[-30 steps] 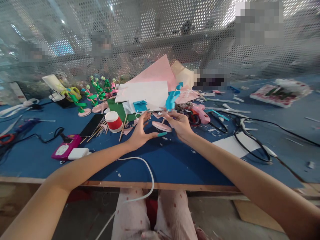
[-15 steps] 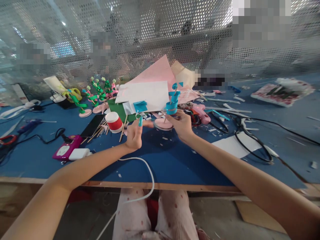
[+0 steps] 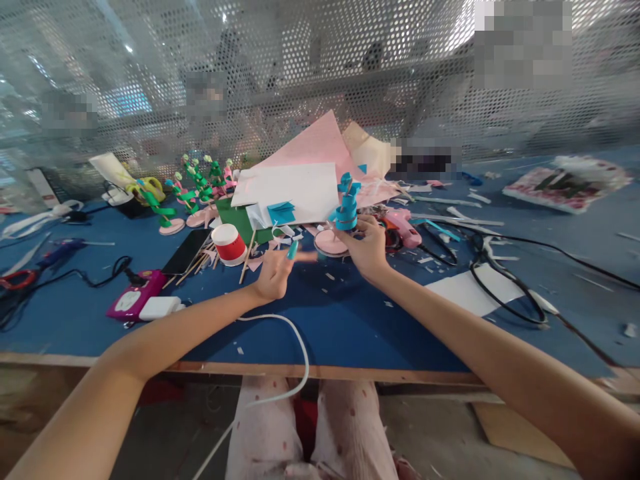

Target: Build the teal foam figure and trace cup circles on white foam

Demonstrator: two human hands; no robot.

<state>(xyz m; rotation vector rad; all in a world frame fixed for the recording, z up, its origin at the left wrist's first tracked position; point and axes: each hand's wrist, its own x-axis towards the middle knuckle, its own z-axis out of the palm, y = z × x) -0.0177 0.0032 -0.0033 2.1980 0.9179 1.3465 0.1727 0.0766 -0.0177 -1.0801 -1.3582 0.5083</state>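
In my right hand (image 3: 369,250) is a small stick model with a blue paper spiral (image 3: 347,212). My fingers pinch it low on the spiral, just above a round pink base (image 3: 331,243). My left hand (image 3: 274,273) is left of that base, its index finger stretched toward it and smeared by motion. A small blue paper piece (image 3: 293,250) stands up at the left thumb, apparently held there. Folded blue paper (image 3: 281,213) lies behind the left hand on a white sheet (image 3: 300,183).
Finished green spiral models (image 3: 200,190) stand at the back left. A red-and-white cup (image 3: 229,245), phone (image 3: 187,252) and purple power adapter (image 3: 131,297) lie left. A pink glue gun (image 3: 404,227) and black cable (image 3: 505,293) are right. Paper scraps litter the blue table (image 3: 350,333).
My left hand has moved slightly right, its blue piece tilting toward the base. The blue spiral has turned and looks more compact, and its base has shifted a little to the right.
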